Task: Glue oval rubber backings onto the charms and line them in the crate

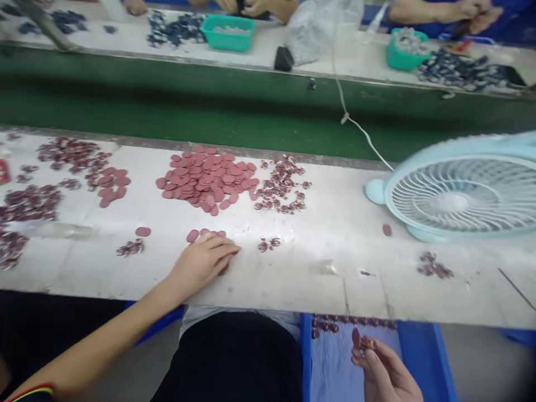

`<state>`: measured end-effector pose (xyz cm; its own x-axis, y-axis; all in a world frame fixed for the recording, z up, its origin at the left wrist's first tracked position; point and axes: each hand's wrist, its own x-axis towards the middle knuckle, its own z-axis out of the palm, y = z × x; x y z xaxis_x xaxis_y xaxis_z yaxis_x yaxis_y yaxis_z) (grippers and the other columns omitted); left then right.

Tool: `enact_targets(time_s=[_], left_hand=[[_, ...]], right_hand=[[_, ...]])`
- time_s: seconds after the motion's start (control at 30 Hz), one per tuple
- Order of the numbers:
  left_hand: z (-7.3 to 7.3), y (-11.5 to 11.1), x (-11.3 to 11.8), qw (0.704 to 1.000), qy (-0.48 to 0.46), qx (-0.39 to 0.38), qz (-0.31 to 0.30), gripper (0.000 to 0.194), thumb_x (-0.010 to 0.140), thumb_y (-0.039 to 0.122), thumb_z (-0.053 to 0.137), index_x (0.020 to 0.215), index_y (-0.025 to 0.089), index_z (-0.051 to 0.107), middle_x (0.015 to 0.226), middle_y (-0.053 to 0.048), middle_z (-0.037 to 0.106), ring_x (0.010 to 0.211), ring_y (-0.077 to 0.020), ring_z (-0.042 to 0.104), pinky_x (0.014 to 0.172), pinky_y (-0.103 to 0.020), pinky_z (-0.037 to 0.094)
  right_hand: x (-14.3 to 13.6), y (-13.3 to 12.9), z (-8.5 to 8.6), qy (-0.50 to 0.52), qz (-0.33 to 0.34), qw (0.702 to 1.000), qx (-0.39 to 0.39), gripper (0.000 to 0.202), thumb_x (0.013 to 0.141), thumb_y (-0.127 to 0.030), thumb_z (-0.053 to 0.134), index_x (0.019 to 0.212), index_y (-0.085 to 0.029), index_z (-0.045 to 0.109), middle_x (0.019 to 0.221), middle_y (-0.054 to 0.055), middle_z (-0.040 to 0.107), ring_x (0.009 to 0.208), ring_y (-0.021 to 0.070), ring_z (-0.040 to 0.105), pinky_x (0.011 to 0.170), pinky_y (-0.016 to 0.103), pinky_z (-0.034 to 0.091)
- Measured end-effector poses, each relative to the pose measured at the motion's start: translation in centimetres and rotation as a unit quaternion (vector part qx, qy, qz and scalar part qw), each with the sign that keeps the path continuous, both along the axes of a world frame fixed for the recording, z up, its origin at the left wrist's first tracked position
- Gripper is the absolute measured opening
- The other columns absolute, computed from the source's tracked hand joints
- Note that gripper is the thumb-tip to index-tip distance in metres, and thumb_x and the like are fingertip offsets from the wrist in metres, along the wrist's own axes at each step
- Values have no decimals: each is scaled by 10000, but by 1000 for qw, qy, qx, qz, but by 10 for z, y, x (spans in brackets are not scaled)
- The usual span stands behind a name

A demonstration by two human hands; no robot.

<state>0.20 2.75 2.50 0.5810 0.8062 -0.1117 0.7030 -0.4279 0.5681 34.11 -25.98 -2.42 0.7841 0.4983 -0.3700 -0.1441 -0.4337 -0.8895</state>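
Note:
My left hand (205, 259) lies palm down on the white worktable, fingers stretched out over a few flat reddish oval pieces (193, 236); its thumb is hidden. Closed fingers of my right hand (387, 374) pinch a small shiny brownish piece (368, 343) with a reddish oval piece (355, 338) standing at its end. That hand is above a blue tray (425, 357) lined with white sheet, where rows of similar shiny pieces (324, 325) lie along the far side. Beyond my left hand is a heap of reddish ovals (205, 176), with small shiny pieces (282, 184) beside it.
A light blue fan (456, 195) occupies the table's right side, its white cord (355, 124) running to the far bench. More shiny pieces (31, 204) are piled at left. Across the green gap, other people's hands work near green baskets (228, 42) and dark pieces (176, 29).

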Motion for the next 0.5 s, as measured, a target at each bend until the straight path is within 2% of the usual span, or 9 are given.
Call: enact_targets(time_s=[0.07,0.13,0.2,0.27,0.4,0.5], left_hand=[[2,5,3,999,41,12,-31,325,1008,363,499,1220,254,720,1189,-75,741,1114,-308,599,950,-439,450],[5,8,7,997,57,5,-47,339,1004,371,500,1266,256,681,1123,-72,738,1062,-295,606,920,-415,446],[8,9,10,996,61,-22,-54,319,997,372,510,1240,252,678,1037,-63,726,985,-276,621,869,-385,453],[11,8,12,995,47,-71,-48,284,988,386,535,1181,249,691,994,-55,709,900,-250,635,805,-351,468],[20,-2,15,976,-62,-207,23,234,952,405,632,1117,244,672,979,-44,684,799,-198,644,693,-289,498],[24,-11,16,949,-176,-258,47,129,934,322,681,1036,244,658,941,-25,653,824,-168,632,706,-253,523]], right_hand=[[9,-23,-25,-38,-27,998,-43,320,723,-440,859,969,-265,756,897,71,762,745,281,744,752,460,630],[12,-44,-54,-65,-30,993,-91,413,720,-511,840,979,-203,747,877,84,772,757,295,752,771,466,628],[10,-61,-81,-78,4,988,-136,471,721,-563,821,949,-155,755,855,103,775,771,301,751,768,460,620],[3,-74,-106,-84,56,981,-164,461,776,-561,789,962,-141,758,889,102,775,813,274,746,798,445,608],[-15,-87,-143,-105,145,966,-187,360,937,-484,677,1086,-158,706,1041,61,736,900,192,710,862,419,585],[-23,-93,-163,-136,173,954,-205,329,972,-454,637,1126,-166,678,1107,60,705,943,191,688,880,421,576]])
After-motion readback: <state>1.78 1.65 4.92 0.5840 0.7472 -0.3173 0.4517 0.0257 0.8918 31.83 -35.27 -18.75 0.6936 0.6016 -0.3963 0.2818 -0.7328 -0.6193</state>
